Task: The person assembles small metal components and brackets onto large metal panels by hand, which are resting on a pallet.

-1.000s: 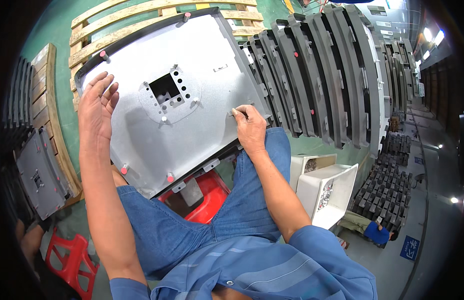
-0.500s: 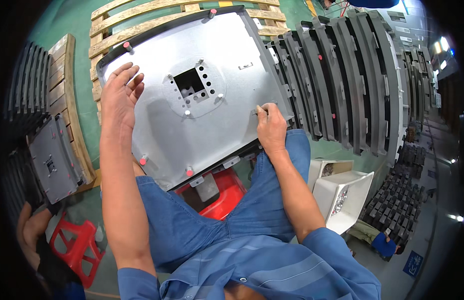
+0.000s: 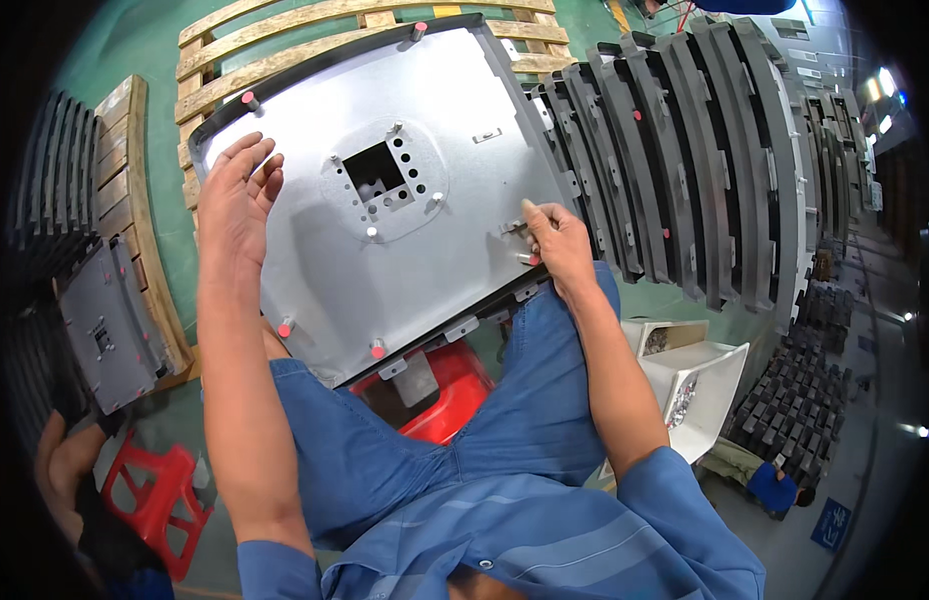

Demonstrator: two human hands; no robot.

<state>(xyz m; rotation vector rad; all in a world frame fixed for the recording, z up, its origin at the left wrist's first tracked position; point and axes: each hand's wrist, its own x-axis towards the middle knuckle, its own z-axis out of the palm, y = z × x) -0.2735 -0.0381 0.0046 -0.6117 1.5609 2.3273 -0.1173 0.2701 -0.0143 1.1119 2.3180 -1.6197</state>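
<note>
A large silver sheet-metal panel (image 3: 445, 90) with a dark rim lies tilted in front of me, its near edge by my knees. A square cut-out (image 3: 377, 172) ringed by small holes sits at its middle. Several pink-capped posts (image 3: 378, 348) stand along the border. My left hand (image 3: 240, 195) is over the panel's left side, fingers loosely bent and apart, nothing in them. Close to the right edge, my right hand (image 3: 565, 243) has its fingers curled in beside a small raised metal tab (image 3: 512, 226). Whatever its fingertips hold, if anything, is hidden.
Dark panels (image 3: 675, 170) stand in a row on the right. Beyond my right knee are white bins (image 3: 710, 400) with small parts. Wooden pallets (image 3: 275, 55) lie beyond and left. A red stool (image 3: 155, 500) and another person's arm (image 3: 75, 455) are at the lower left.
My right hand has shifted slightly right and nearer me, its fingers curling differently. A pink-capped post beside it is now uncovered. My left hand has hardly moved.
</note>
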